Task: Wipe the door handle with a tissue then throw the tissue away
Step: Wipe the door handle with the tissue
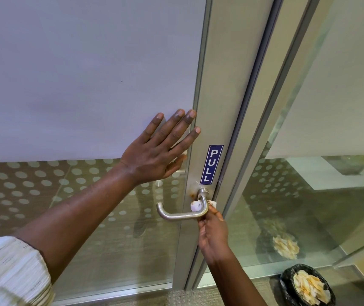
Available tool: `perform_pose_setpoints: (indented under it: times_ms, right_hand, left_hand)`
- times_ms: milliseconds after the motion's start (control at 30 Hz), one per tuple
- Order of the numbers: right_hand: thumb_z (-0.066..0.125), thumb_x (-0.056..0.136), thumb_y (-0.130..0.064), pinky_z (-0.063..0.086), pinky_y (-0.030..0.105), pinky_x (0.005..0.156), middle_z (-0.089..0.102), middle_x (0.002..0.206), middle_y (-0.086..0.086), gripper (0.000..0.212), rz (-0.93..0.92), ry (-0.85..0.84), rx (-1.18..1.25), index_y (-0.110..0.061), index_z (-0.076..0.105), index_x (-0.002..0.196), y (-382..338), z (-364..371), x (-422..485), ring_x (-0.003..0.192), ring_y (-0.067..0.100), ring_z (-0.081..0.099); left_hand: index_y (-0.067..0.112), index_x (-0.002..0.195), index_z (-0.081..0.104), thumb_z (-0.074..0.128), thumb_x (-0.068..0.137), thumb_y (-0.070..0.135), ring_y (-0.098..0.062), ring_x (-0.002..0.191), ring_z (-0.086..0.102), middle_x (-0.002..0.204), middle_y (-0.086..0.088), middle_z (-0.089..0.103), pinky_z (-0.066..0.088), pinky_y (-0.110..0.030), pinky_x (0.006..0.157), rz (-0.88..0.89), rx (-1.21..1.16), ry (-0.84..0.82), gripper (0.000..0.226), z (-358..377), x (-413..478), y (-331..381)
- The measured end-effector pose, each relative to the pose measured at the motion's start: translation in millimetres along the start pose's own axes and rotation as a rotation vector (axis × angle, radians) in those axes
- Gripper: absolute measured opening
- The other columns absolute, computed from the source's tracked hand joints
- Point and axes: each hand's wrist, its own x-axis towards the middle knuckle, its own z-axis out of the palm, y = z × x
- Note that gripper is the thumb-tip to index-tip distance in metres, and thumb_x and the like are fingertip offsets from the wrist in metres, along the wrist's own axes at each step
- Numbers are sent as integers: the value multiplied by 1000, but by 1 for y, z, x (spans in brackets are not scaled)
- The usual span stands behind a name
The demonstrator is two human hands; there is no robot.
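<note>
My left hand (154,151) is spread flat against the frosted glass door (77,74), fingers fully splayed and holding nothing, the fingertips (195,130) reaching onto the metal door frame (225,96) toward two o'clock from the palm. My right hand (212,233) comes up from five o'clock, its fingers pinched closed around a small crumpled tissue (195,205). The tissue is pressed against the neck of the door handle (176,215), where the lever bends up to its round mount; white wads show on both sides of the neck, just above my fingertips. The lever runs toward nine o'clock from the tissue. A blue PULL sticker (211,164) sits at twelve o'clock from the handle. A bin (306,286) lined with a black bag, full of crumpled paper, sits on the floor at five o'clock.
</note>
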Motion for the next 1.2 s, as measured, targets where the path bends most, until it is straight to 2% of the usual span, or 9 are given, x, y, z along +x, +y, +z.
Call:
perform_pose_setpoints:
  times_ms: [167,267,367,533,700,800,1000,1133,1200]
  right_hand:
    - [53,96,9,62,24,75,79,101,4,33,-57,-119,-52,-4,63,124,15,-8,-6,91,16,76]
    - [59,92,9,59,22,76,78,107,2,35,-197,-171,-205,-14,65,118,21,-11,-6,97,13,74]
    - [64,89,9,59,22,74,79,99,0,31,-274,-144,-261,-15,67,109,23,-9,-3,90,12,75]
    - [67,93,-5,58,25,57,78,80,-2,13,-127,-24,-65,-14,72,102,31,4,2,70,12,72]
    - [70,90,-16,58,26,53,79,83,2,15,-33,-2,75,-20,82,81,38,16,-2,69,13,75]
    - [65,93,-12,58,25,55,79,89,3,21,12,-30,150,-21,83,84,40,21,-2,71,14,75]
    - [63,93,-4,60,25,58,79,89,4,17,52,-32,225,-15,76,94,39,21,-7,73,15,76]
    - [65,90,-2,61,26,58,80,92,11,13,68,14,227,-7,73,100,34,17,-11,77,19,78]
    - [70,82,-4,61,25,57,79,91,11,20,61,29,225,-5,72,102,29,15,-15,76,19,78]
  left_hand:
    - [13,169,29,52,108,40,-34,164,19,176,-19,22,4,-52,135,-2,10,-6,71,1,0,1]
    - [13,169,29,52,108,40,-34,164,18,176,-19,21,5,-52,135,-1,10,-9,71,0,-1,0]
    - [13,169,29,53,108,40,-34,164,17,176,-19,18,7,-52,134,1,8,-11,71,0,-1,0]
    - [12,169,31,54,107,40,-34,163,19,175,-19,18,11,-53,133,2,8,-10,71,-3,0,0]
    - [12,168,34,56,106,40,-33,162,21,174,-19,22,13,-52,132,0,11,3,71,-4,1,0]
    - [12,168,33,56,106,40,-33,162,20,174,-19,22,11,-52,132,1,16,3,71,-4,1,0]
    - [12,167,34,56,106,40,-34,161,23,173,-19,23,12,-52,132,5,24,0,71,-5,1,0]
    - [12,167,35,56,106,40,-33,161,23,173,-20,22,13,-53,131,8,14,-6,71,-6,3,-1]
    - [12,167,35,56,106,40,-33,161,23,173,-20,22,12,-53,131,8,14,-6,70,-6,3,-1]
